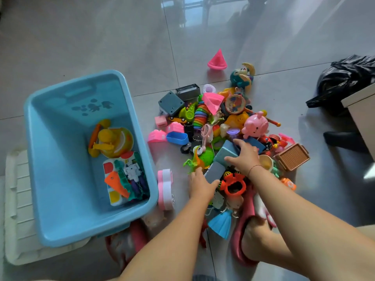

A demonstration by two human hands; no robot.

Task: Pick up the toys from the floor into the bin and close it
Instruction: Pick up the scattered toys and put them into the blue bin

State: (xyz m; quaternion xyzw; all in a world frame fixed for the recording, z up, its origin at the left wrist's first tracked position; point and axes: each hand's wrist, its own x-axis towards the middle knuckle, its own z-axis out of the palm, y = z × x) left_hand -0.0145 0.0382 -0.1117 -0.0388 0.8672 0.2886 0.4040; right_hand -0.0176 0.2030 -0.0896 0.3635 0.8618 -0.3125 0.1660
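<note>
An open blue bin (50, 126) stands on the floor at the left, holding a yellow duck toy (110, 138) and a few other toys. A big pile of toys (221, 122) lies to its right. My left hand (199, 184) grips a grey-blue block (215, 171) at the pile's near edge. My right hand (244, 157) holds a second blue block (226, 151) just beyond it, fingers curled over its top. A dark blue block (256, 144) lies under my right fingertips.
The bin's white lid (18, 209) lies under and beside the bin at the left. A pink boat toy (217, 60) sits apart at the back. A black bag (345, 80) and a furniture corner (363, 110) are at the right. My feet in red slippers (243, 236) are near the pile.
</note>
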